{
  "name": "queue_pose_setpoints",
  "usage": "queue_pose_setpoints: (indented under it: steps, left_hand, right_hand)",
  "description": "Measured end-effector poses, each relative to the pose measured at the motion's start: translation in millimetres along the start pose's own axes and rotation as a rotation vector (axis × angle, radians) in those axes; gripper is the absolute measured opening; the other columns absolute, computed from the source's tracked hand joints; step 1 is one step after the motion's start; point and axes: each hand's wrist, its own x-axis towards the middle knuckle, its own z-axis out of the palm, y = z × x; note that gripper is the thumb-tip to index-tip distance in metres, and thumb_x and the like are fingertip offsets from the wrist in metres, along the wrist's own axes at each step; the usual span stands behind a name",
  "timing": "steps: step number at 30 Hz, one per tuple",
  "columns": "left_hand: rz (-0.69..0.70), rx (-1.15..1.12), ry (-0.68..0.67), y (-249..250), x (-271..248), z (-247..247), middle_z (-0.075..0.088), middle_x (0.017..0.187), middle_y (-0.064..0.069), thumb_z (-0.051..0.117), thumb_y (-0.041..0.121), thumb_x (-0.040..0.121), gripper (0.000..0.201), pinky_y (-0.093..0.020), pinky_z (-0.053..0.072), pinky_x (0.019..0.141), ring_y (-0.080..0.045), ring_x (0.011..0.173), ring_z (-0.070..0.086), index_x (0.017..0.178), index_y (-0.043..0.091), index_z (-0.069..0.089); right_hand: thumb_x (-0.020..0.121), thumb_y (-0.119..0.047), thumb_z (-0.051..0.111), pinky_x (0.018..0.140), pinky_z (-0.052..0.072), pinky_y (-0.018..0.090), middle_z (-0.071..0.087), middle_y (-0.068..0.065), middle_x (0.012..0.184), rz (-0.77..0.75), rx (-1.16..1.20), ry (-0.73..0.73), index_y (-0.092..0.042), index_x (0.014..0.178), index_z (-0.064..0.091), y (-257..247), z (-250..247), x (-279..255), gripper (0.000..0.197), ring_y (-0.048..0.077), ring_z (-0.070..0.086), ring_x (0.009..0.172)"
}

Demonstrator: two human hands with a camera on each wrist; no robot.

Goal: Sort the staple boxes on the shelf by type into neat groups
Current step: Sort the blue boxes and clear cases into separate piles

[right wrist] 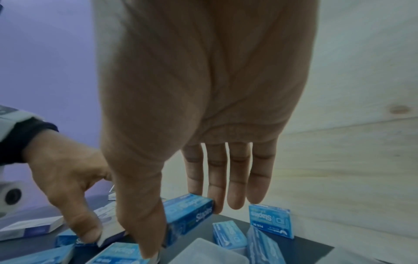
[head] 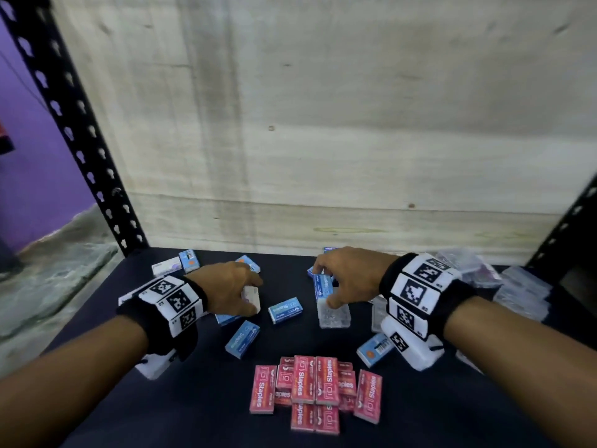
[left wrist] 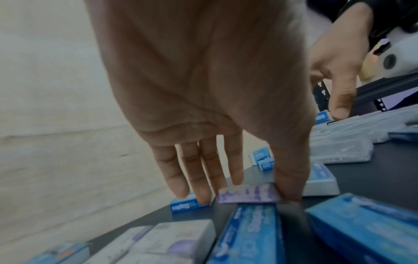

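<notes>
A neat group of red staple boxes (head: 310,392) lies at the front of the dark shelf (head: 200,399). Blue staple boxes (head: 286,310) lie scattered across the middle. My left hand (head: 256,294) pinches a white and purple staple box (head: 253,302) between thumb and fingers; in the left wrist view this box (left wrist: 248,196) sits low over the shelf in the left hand (left wrist: 245,189). My right hand (head: 327,286) grips a blue staple box (head: 321,291) over a clear plastic box (head: 334,313). The right wrist view shows the right hand (right wrist: 183,230) holding that blue box (right wrist: 192,212) by its ends.
Clear plastic boxes (head: 517,286) are heaped at the right rear. Another white box (head: 166,266) and a blue box (head: 189,260) sit at the left rear. Black perforated posts (head: 74,124) stand at the shelf's corners, with a pale wooden back panel (head: 323,124) behind.
</notes>
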Motion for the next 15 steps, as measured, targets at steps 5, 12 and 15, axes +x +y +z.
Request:
queue_pose_setpoints:
  steps: [5, 12, 15]
  left_hand:
    - [0.110, 0.015, 0.096, 21, 4, -3, 0.052, 0.127, 0.007, 0.055, 0.069, 0.083, 0.065, -0.036, 0.043, 0.099, -0.015, 0.120, 0.047, 0.136, 0.032, 0.048]
    - [0.172, 0.057, -0.035, 52, 17, -2, 0.056, 0.125, 0.000, 0.066, 0.040, 0.087, 0.052, -0.031, 0.045, 0.095, -0.019, 0.114, 0.053, 0.134, 0.023, 0.052]
    - [0.167, 0.041, -0.031, 55, 12, -8, 0.052, 0.126, 0.005, 0.065, 0.031, 0.088, 0.042, -0.025, 0.041, 0.093, -0.015, 0.117, 0.051, 0.129, 0.026, 0.055]
  right_hand:
    - [0.086, -0.038, 0.074, 0.093, 0.045, 0.030, 0.052, 0.000, 0.138, 0.005, 0.029, 0.007, -0.021, 0.142, 0.043, 3, 3, -12, 0.067, 0.020, 0.054, 0.119]
    - [0.085, -0.040, 0.073, 0.096, 0.048, 0.036, 0.054, 0.000, 0.136, 0.037, 0.044, -0.012, -0.024, 0.143, 0.041, 20, 7, -52, 0.068, 0.021, 0.055, 0.116]
    - [0.085, -0.042, 0.072, 0.097, 0.047, 0.036, 0.055, -0.001, 0.132, 0.060, 0.050, -0.008, -0.025, 0.142, 0.042, 34, 12, -80, 0.066, 0.019, 0.054, 0.115]
